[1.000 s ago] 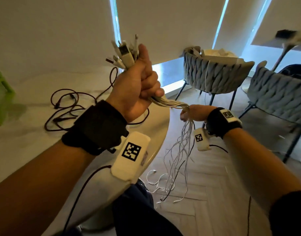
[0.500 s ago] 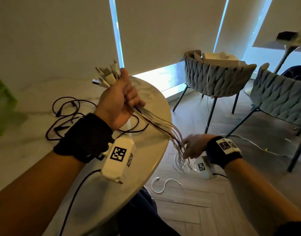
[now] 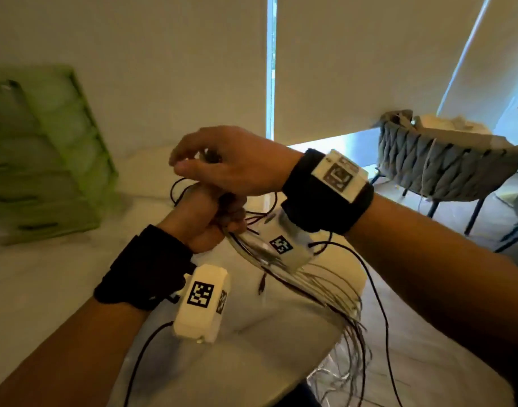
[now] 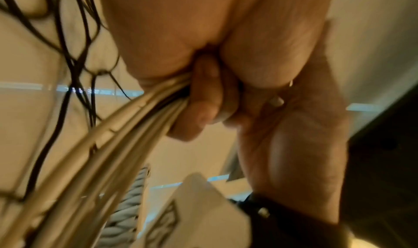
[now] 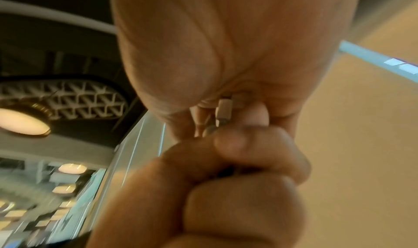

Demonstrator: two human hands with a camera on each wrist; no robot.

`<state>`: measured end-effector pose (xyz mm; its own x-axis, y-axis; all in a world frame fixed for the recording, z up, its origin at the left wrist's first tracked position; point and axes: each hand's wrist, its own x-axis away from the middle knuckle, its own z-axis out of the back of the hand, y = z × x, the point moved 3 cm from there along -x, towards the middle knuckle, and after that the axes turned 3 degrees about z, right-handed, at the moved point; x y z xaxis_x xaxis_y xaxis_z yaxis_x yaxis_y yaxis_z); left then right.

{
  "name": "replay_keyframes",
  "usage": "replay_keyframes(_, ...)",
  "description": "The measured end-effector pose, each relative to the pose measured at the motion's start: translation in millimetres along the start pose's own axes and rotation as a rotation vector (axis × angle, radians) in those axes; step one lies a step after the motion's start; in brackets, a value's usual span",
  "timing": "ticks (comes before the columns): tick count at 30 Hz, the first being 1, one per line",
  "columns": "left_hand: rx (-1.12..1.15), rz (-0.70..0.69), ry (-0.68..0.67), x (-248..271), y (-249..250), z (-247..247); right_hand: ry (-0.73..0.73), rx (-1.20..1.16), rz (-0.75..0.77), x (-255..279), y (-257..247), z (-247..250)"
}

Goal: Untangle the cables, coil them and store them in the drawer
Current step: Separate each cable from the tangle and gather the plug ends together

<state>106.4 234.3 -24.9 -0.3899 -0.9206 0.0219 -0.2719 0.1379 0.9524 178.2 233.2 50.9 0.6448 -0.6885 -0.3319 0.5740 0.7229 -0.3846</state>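
My left hand (image 3: 203, 214) is a fist round a bundle of white cables (image 3: 319, 292) just above the table. The cables fan out to the right and hang over the table edge. In the left wrist view the fingers (image 4: 203, 98) curl round the white cables (image 4: 126, 135). My right hand (image 3: 222, 163) sits right on top of the left fist, fingers curled down over the plug ends. In the right wrist view a white plug (image 5: 224, 109) shows pinched between the fingertips of my right hand (image 5: 203, 46). A black cable (image 3: 178, 186) lies behind the hands.
A green drawer unit (image 3: 49, 163) stands on the white marble table (image 3: 252, 353) at the left. Grey woven chairs (image 3: 445, 165) stand on the wooden floor at the right. Thin black wires (image 3: 378, 304) run from the wrist cameras.
My left hand came down towards the table with the bundle. My right hand let go of the hanging strands, rose and now sits over the left fist. The view turned left.
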Motion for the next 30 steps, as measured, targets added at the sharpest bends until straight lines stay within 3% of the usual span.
replay_keyframes(3,0.0,0.026,-0.001,7,7,41,-0.058,0.083,0.035,-35,-4,-20)
replay_keyframes(6,-0.003,-0.004,0.09,11,10,66,-0.076,0.157,0.123,-56,-9,-41)
replay_keyframes(12,-0.036,-0.057,0.265,8,16,89,-0.081,0.271,0.129,-79,-14,-52)
replay_keyframes(18,-0.028,-0.094,0.35,8,18,99,-0.065,0.354,0.134,-91,-25,-62)
replay_keyframes(20,0.002,-0.088,0.316,7,20,104,-0.072,0.187,0.097,-92,-23,-59)
replay_keyframes(23,-0.011,-0.055,0.198,8,28,117,-0.018,-0.287,-0.012,-92,-7,-43)
replay_keyframes(25,-0.027,-0.02,0.159,12,33,133,0.023,-0.354,-0.119,-90,14,-37)
replay_keyframes(27,-0.015,-0.004,0.173,13,35,151,-0.096,-0.159,-0.218,-89,42,-46)
replay_keyframes(30,0.002,0.007,0.231,11,33,169,-0.473,0.14,-0.321,-85,73,-76)
